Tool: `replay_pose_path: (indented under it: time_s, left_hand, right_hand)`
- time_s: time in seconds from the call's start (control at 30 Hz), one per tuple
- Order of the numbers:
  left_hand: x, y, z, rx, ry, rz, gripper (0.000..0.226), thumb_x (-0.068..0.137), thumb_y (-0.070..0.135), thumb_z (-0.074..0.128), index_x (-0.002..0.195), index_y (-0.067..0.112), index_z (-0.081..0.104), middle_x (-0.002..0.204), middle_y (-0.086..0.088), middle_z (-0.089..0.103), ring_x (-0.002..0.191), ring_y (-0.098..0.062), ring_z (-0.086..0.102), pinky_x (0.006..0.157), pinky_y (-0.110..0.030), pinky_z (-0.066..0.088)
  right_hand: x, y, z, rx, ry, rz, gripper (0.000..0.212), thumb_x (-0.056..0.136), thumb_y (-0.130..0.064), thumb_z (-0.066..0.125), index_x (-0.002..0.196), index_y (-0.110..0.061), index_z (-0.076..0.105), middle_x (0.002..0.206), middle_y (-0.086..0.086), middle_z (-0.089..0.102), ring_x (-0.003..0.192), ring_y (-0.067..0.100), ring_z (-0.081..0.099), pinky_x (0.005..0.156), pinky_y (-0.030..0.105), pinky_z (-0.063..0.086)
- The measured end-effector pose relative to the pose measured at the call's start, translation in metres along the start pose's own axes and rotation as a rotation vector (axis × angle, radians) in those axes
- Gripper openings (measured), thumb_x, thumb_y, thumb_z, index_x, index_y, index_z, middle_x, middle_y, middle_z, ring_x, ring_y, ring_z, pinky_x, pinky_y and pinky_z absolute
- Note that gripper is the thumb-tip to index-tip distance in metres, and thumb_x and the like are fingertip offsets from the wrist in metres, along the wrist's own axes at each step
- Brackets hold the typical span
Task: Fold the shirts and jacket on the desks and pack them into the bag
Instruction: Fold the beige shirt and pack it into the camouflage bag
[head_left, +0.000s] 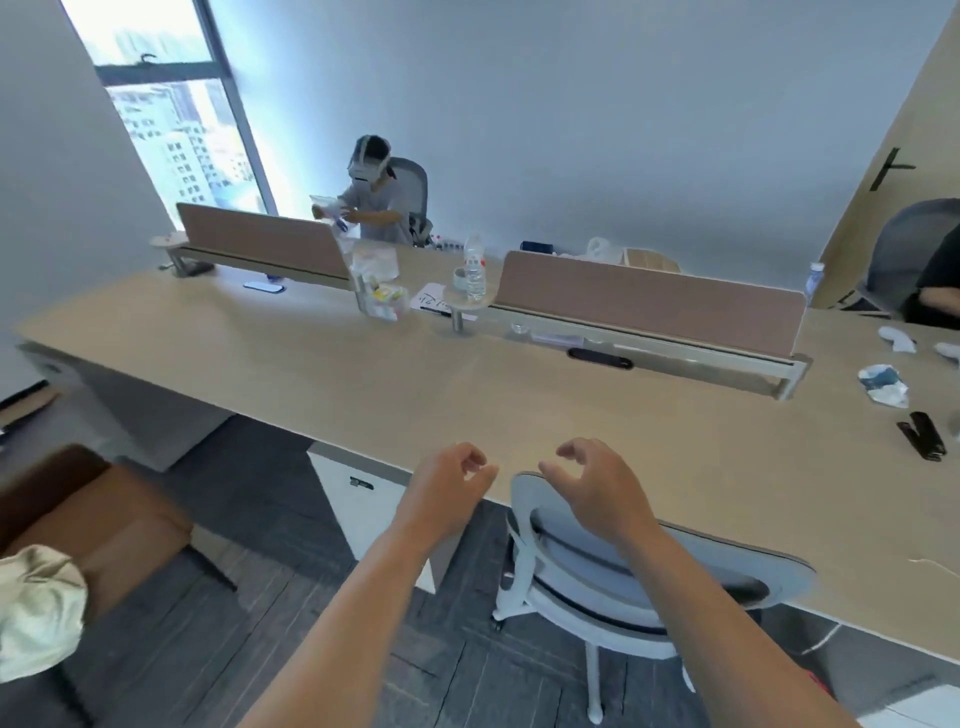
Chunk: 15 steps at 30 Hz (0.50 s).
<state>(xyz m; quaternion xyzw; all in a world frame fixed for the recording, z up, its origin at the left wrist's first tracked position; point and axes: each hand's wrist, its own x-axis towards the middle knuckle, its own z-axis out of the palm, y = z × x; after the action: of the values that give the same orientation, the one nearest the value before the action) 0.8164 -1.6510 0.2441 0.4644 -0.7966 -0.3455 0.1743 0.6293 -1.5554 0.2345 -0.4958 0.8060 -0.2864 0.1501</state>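
Two bare hands held out in front, neither holding anything. Left hand (451, 486): fingers loosely curled, thumb tip near forefinger, nothing between them. Right hand (592, 483): fingers loosely curled and spread a little, palm down. The hands are near each other but apart, over the near edge of the long pale-wood desk (363, 374).

Directly below the right hand: grey-and-white office chair (623, 577), pushed in against the desk edge, its back between the person and the desktop.

Crumpled cream cloth bundle (36, 608) lies at lower left, on a brown padded seat (119, 514), well apart from both hands. Cannot tell whether it is a garment or the bag.

Desk midline: two brown divider panels, left (265, 244) and right (649, 306). Between them stand a clear plastic water bottle (474, 267) and a clear box of small items (382, 301).

Far right of desk: crumpled white-and-blue wrapper (883, 384), black stapler-like object (922, 434).

Beyond the dividers, a seated person in a white headset (371, 202) handles something clear.
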Motion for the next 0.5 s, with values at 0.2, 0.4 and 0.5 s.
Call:
replay_pose_path:
  time_s: [0.2, 0.4, 0.5]
  left_hand:
    - [-0.066, -0.101, -0.115, -0.028, 0.128, -0.104, 0.020, 0.096, 0.044, 0.056, 0.102, 0.027, 0.066, 0.101, 0.013, 0.068, 0.094, -0.006, 0.062, 0.085, -0.031, 0.052]
    - [-0.170, -0.236, -0.250, -0.024, 0.278, -0.230, 0.018, 0.097, 0.046, 0.054, 0.104, 0.032, 0.064, 0.097, 0.017, 0.068, 0.088, -0.001, 0.063, 0.079, -0.026, 0.054]
    - [-0.223, -0.294, -0.307, -0.037, 0.352, -0.281, 0.019, 0.098, 0.046, 0.053, 0.103, 0.032, 0.064, 0.095, 0.018, 0.068, 0.085, 0.000, 0.063, 0.075, -0.023, 0.054]
  right_hand:
    - [-0.016, -0.140, 0.084, 0.035, -0.071, -0.177, 0.041, 0.094, -0.048, 0.059, 0.123, -0.019, 0.063, 0.121, -0.005, 0.063, 0.108, 0.011, 0.057, 0.088, 0.025, 0.041]
    - [-0.066, -0.306, 0.207, 0.080, -0.192, -0.308, 0.040, 0.094, -0.049, 0.060, 0.123, -0.022, 0.063, 0.122, -0.008, 0.063, 0.113, 0.013, 0.059, 0.088, 0.027, 0.043]
    - [-0.098, -0.378, 0.266, 0.077, -0.266, -0.376, 0.040, 0.095, -0.051, 0.058, 0.124, -0.024, 0.062, 0.125, -0.010, 0.062, 0.113, 0.010, 0.058, 0.086, 0.025, 0.042]
